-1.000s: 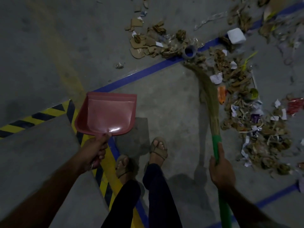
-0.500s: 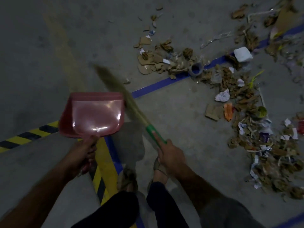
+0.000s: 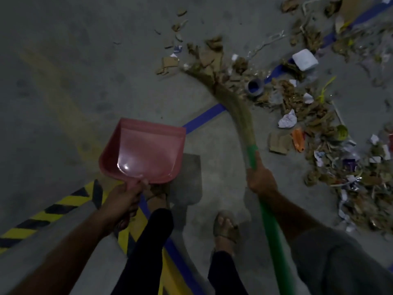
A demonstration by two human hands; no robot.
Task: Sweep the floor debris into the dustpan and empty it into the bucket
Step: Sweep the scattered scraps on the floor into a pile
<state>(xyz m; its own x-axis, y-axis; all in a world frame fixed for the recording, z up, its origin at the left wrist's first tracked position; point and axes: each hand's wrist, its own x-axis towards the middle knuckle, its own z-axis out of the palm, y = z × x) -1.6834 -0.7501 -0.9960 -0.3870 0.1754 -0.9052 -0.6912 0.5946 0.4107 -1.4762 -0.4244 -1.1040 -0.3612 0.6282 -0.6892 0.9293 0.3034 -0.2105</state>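
Note:
My left hand [image 3: 122,199] grips the handle of a pink dustpan [image 3: 146,150], held above the floor with nothing in it. My right hand [image 3: 260,177] grips the green handle of a grass broom [image 3: 240,111]. The broom's bristles bend to the upper left, and their tip lies against the left end of the debris pile [image 3: 319,116]. That pile of cardboard scraps, paper bits and wrappers runs across the upper right of the floor. No bucket is in view.
A blue floor line [image 3: 204,118] crosses diagonally under the debris. Yellow and black hazard tape [image 3: 63,207] marks a raised edge at lower left. My sandalled feet [image 3: 225,228] stand below the dustpan. A grey tape roll [image 3: 255,87] and a white block [image 3: 305,59] lie in the pile.
The broom has swung from the left, beside the dustpan, to the right onto the debris pile. My right hand moved right with it. The dustpan stays raised in my left hand.

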